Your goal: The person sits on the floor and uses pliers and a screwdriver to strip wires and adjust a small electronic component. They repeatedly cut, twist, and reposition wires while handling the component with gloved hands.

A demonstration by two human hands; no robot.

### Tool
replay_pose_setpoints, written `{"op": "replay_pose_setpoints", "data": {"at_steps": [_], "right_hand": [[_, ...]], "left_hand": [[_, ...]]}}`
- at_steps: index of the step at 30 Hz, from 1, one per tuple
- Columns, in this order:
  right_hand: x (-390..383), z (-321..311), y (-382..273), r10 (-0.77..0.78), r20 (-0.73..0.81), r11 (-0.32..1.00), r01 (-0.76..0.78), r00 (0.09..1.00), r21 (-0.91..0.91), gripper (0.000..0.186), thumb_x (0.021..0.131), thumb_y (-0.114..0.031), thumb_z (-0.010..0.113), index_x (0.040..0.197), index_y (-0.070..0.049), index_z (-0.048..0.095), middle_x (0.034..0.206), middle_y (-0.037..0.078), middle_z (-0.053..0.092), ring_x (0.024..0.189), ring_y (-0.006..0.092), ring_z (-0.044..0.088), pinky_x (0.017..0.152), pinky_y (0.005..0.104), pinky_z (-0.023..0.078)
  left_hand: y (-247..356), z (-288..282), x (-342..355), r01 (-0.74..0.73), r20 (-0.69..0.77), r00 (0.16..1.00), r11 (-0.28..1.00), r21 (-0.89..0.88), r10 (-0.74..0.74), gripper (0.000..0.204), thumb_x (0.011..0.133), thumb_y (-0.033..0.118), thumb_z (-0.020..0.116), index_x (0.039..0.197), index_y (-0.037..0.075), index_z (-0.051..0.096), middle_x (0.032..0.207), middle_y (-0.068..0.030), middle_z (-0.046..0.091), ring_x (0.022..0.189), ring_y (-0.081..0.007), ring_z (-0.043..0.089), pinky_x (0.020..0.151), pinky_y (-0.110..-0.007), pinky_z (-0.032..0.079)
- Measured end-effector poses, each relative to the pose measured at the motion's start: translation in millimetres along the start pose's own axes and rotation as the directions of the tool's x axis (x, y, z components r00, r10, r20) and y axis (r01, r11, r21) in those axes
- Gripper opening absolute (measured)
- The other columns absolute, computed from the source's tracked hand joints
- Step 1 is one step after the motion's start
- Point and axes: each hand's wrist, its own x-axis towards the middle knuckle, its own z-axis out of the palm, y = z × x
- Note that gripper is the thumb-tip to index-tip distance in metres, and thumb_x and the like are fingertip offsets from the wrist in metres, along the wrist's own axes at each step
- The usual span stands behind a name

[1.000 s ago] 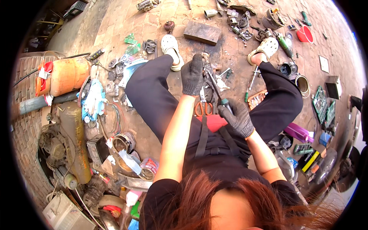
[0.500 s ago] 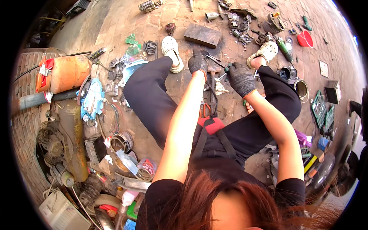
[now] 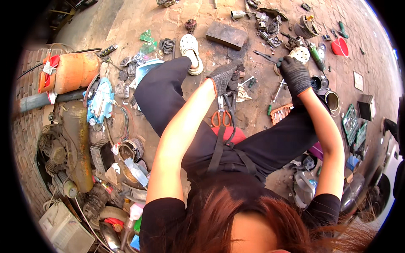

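Over the floor between my legs, my left hand [image 3: 225, 76] in a grey knit glove stretches its fingers forward, near a steel block [image 3: 226, 36]; I see nothing held in it. My right hand [image 3: 295, 75], gloved alike, is closed on pliers [image 3: 264, 55] with dark jaws pointing left; the grip partly hides their green handles. Below my left hand lie a dark-headed hammer [image 3: 232, 84], partly covered, and orange-handled scissors [image 3: 221, 118]. A green-handled screwdriver [image 3: 269, 109] lies between my hands and right thigh, beside an orange tool case [image 3: 281, 114].
An orange gas cylinder [image 3: 78, 75], a rusty yellow tank [image 3: 78, 145] and open cans [image 3: 130, 149] crowd the left. Ahead on the right are a green angle grinder [image 3: 316, 57], a red bucket [image 3: 339, 47] and loose machine parts [image 3: 270, 31]. A green socket set [image 3: 351, 126] lies far right.
My right hand has moved right and a little forward with the pliers, away from my left hand. My left hand has shifted slightly right, its fingers now stretched forward.
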Motion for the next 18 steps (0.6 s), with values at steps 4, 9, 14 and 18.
{"op": "replay_pose_setpoints", "data": {"at_steps": [4,9,14,18], "right_hand": [[-0.7,-36.9,14.6,0.251,-0.096,0.935,-0.215,0.963,0.282,0.026,0.080,-0.024,0.062,0.094,-0.002,0.063,0.105,0.014,0.060,0.087,0.0327,0.061,0.074,0.0414,0.048],[-21.4,-36.0,-37.9,0.214,0.535,-0.083,-0.531,0.817,0.844,0.028,0.083,-0.025,0.065,0.096,0.000,0.066,0.078,0.003,0.061,0.076,0.0108,0.055,0.070,0.0284,0.045],[-28.0,-51.9,-66.2,0.130,0.487,0.318,-0.501,0.864,0.805,0.038,0.082,-0.034,0.062,0.103,-0.002,0.065,0.074,0.007,0.063,0.071,0.0126,0.060,0.072,0.0303,0.046],[-30.6,-43.8,-76.8,0.208,0.275,0.455,-0.341,0.939,0.822,0.036,0.081,-0.032,0.065,0.099,-0.001,0.065,0.090,0.015,0.064,0.076,0.0243,0.063,0.071,0.0340,0.047]], "left_hand": [[2.1,-2.3,12.3,-0.282,-0.271,0.884,0.897,0.341,0.381,0.037,0.093,0.041,0.051,0.085,0.006,0.061,0.065,-0.0013,0.054,0.051,-0.0113,0.051,0.043,-0.027,0.040],[4.2,23.5,13.8,-0.413,-0.240,0.753,0.724,0.553,0.613,0.051,0.090,0.049,0.053,0.081,0.000,0.065,0.064,-0.0031,0.056,0.059,-0.0110,0.051,0.054,-0.029,0.041],[10.7,30.9,19.7,-0.432,-0.228,0.659,0.610,0.664,0.717,0.056,0.091,0.049,0.051,0.080,-0.004,0.064,0.065,-0.0084,0.059,0.062,-0.0143,0.052,0.060,-0.032,0.042],[12.9,36.4,19.5,-0.435,-0.254,0.676,0.653,0.620,0.692,0.055,0.091,0.048,0.051,0.081,-0.004,0.065,0.065,-0.0090,0.060,0.063,-0.0151,0.053,0.062,-0.032,0.042]]}}
